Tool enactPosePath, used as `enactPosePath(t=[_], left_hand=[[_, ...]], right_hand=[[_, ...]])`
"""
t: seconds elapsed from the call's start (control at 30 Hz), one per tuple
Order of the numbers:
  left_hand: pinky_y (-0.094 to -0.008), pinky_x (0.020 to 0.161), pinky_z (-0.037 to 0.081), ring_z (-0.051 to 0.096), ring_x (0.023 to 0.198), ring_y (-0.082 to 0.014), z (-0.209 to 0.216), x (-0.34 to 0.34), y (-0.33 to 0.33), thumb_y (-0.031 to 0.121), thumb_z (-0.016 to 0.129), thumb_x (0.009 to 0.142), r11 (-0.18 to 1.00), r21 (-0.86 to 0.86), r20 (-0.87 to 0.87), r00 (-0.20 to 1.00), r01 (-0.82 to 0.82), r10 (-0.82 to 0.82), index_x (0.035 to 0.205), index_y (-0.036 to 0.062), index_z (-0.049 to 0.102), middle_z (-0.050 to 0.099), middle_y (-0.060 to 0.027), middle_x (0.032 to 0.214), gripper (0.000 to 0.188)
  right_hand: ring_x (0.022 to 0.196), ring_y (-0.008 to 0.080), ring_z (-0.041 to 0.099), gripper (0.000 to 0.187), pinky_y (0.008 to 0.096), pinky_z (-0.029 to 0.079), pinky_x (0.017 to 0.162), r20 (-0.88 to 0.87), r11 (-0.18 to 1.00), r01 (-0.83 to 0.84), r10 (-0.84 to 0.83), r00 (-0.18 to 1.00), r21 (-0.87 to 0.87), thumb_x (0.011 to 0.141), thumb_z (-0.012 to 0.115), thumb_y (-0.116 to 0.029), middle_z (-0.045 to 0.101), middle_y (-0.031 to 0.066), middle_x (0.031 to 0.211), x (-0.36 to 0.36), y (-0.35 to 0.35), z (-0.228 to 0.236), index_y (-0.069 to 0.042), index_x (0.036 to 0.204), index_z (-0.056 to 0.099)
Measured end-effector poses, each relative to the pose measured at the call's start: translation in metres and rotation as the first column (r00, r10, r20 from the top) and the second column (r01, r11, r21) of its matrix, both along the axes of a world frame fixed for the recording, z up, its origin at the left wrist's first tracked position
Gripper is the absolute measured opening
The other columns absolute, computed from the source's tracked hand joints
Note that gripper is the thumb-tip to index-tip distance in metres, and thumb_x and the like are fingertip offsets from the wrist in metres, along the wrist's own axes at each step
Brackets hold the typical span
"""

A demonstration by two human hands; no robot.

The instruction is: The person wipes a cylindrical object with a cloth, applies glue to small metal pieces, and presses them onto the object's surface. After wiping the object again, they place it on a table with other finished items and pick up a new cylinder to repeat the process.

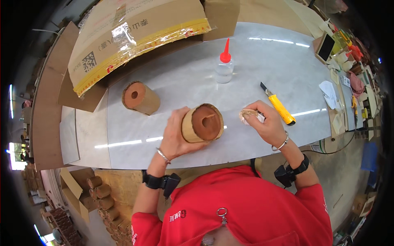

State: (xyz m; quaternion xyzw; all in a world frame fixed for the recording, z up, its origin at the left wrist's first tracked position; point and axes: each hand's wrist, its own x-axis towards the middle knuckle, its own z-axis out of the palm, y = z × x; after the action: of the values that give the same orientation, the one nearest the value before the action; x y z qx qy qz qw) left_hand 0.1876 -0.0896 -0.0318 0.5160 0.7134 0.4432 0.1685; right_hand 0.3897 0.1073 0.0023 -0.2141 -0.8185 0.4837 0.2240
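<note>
My left hand point(175, 137) is wrapped round a cardboard-wrapped cylinder point(208, 132) with a reddish-brown top and a hole in its middle. A short crack or groove runs from that hole toward the rim. To the right, my right hand point(266, 122) pinches a crumpled piece of whitish, brown-stained paper or cloth point(248, 115), apart from the cylinder. A second cylinder of the same kind point(141, 98) stands on the table to the left, beyond my left hand. Close to my right hand lies a yellow utility knife point(281, 107) with its blade out.
A clear squeeze bottle point(224, 69) with a red nozzle stands upright farther back on the grey table point(180, 74). A large taped cardboard box point(139, 37) fills the back left. A white crumpled cloth point(328, 93) and a dark-screened device point(325, 47) are at the right. Several similar cylinders point(102, 191) are stacked below left.
</note>
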Motion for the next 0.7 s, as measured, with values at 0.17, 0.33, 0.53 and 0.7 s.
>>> enactPosePath(t=[0.17,0.33,0.53,0.7], left_hand=[[-0.0462,0.099,0.038,0.053,0.105,-0.0305,0.071,-0.018,0.004,0.032,0.088,0.052,0.978,-0.207,-0.717,0.684,-0.026,-0.134,0.124,0.0041,0.048,0.054,-0.0119,0.112,0.087],[-0.0547,0.107,0.03,0.052,0.109,-0.0297,0.075,0.003,0.034,0.019,0.065,0.076,0.869,-0.454,-0.883,-0.035,-0.196,-0.469,0.121,0.0047,0.054,0.054,-0.0111,0.112,0.049],[-0.0557,0.111,0.025,0.05,0.116,-0.0295,0.065,0.049,0.052,0.018,0.054,0.085,0.716,-0.66,-0.597,-0.421,-0.227,-0.683,0.114,0.0065,0.061,0.056,-0.0092,0.113,0.033],[-0.0529,0.11,0.03,0.051,0.116,-0.0273,0.058,0.046,0.04,0.018,0.052,0.087,0.796,-0.604,-0.774,-0.265,0.033,-0.576,0.112,0.0084,0.062,0.056,-0.007,0.117,0.028]], right_hand=[[0.074,0.0139,0.063,0.012,0.0261,0.049,0.067,-0.012,1.0,0.008,-0.009,1.0,-0.03,0.083,0.063,-0.008,0.066,0.0079,0.083,0.009,0.002,-0.01,0.0,0.093,0.064],[0.075,0.0123,0.063,0.012,0.0256,0.049,0.068,-0.009,0.994,-0.028,0.027,1.0,-0.108,0.084,0.062,-0.007,0.066,0.007,0.082,0.008,-0.004,-0.014,0.0,0.093,0.063],[0.076,0.008,0.06,0.012,0.0226,0.048,0.068,0.002,0.994,-0.029,0.029,1.0,-0.102,0.087,0.062,-0.009,0.066,0.0039,0.083,0.012,-0.005,-0.012,0.0,0.095,0.062],[0.076,0.0097,0.061,0.012,0.0236,0.048,0.069,0.033,0.993,0.022,-0.018,0.999,-0.114,0.086,0.062,-0.008,0.066,0.0055,0.083,0.024,0.001,-0.014,0.001,0.094,0.063]])
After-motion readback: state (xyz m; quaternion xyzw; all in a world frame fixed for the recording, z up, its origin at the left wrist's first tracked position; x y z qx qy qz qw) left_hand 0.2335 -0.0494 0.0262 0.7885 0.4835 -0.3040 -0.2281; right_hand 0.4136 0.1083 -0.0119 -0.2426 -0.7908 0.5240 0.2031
